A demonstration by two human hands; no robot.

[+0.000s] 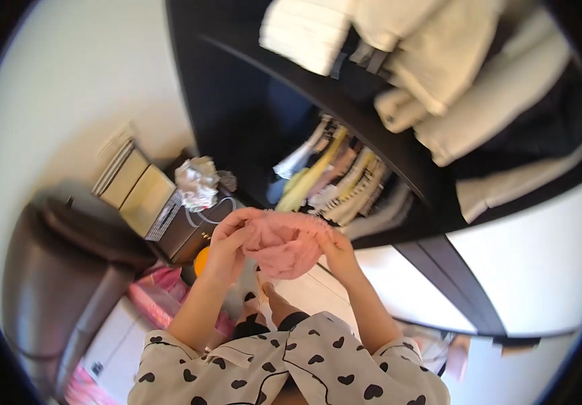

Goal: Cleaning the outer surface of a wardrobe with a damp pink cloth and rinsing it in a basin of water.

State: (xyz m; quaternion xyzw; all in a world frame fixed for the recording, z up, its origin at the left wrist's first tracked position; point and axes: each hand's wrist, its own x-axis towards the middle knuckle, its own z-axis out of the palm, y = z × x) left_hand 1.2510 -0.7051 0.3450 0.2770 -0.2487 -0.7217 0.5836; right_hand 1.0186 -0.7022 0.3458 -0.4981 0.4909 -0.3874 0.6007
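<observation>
Between my two hands hangs a soft pink cloth item (283, 246), bunched up, with a gathered upper edge; its exact kind is not clear. My left hand (229, 244) grips its left side, the thumb lying over the fabric. At the opposite end, the fingers of my right hand (335, 251) pinch the edge near its top corner. The cloth is held up in front of my body, above the floor, and its underside is hidden.
Ahead, a dark open wardrobe (237, 88) has folded pale trousers (439, 61) on its upper shelf and several garments (335, 175) below. At left are a brown leather chair (61, 270), a small cabinet (193, 239) with crumpled paper (198, 182), and pink bags (159, 297).
</observation>
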